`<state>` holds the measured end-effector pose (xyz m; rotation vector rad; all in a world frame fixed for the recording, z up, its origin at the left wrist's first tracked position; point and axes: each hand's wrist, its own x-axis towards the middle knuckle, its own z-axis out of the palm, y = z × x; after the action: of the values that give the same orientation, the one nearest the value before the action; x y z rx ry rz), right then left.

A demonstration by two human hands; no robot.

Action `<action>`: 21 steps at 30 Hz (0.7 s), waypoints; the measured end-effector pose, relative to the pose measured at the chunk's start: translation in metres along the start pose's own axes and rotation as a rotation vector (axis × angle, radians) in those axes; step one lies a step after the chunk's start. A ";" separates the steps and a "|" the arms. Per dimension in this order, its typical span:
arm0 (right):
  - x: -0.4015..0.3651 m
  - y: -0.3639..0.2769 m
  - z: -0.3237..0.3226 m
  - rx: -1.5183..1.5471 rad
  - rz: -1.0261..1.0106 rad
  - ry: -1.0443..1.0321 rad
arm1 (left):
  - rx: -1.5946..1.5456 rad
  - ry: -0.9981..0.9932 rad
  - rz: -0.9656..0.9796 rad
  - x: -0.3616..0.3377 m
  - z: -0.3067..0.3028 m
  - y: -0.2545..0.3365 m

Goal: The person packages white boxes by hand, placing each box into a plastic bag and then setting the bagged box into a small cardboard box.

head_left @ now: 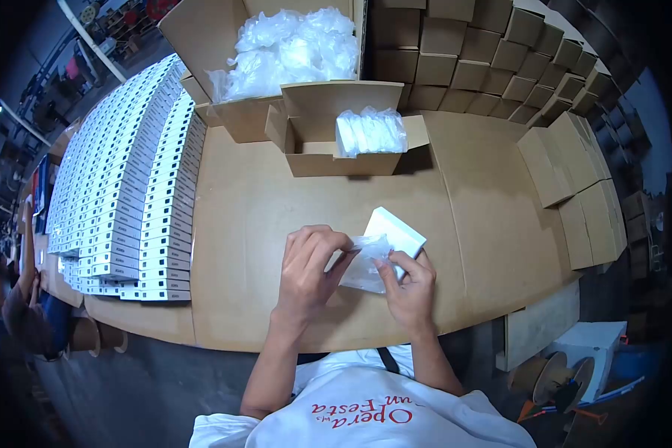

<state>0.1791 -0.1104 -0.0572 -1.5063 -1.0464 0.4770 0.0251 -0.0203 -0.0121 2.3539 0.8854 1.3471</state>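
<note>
Over the middle of the cardboard-covered table, my left hand (311,272) pinches the edge of a clear plastic bag (364,275). My right hand (411,287) is closed on a small white box (396,230), its thumb lying over the plastic. The bag hangs between both hands and overlaps the box's lower left side. Beyond them stands an opened cardboard carton (343,166), with several bagged white items (371,132) packed upright in its right half.
Stacked white boxes (119,187) line the table's left side. A large carton (250,123) full of clear plastic bags (295,52) stands at the back. Brown cartons (455,56) are piled behind, and closed cartons (575,179) sit at the right edge. A person (33,299) is at far left.
</note>
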 end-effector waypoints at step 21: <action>0.002 -0.005 -0.036 -0.269 0.000 -0.390 | -0.026 -0.295 -0.230 0.005 -0.009 -0.016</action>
<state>0.2065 -0.1294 -0.0438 -1.6881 -1.4602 0.6684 0.0132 -0.0047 -0.0120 2.2695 1.0016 0.8895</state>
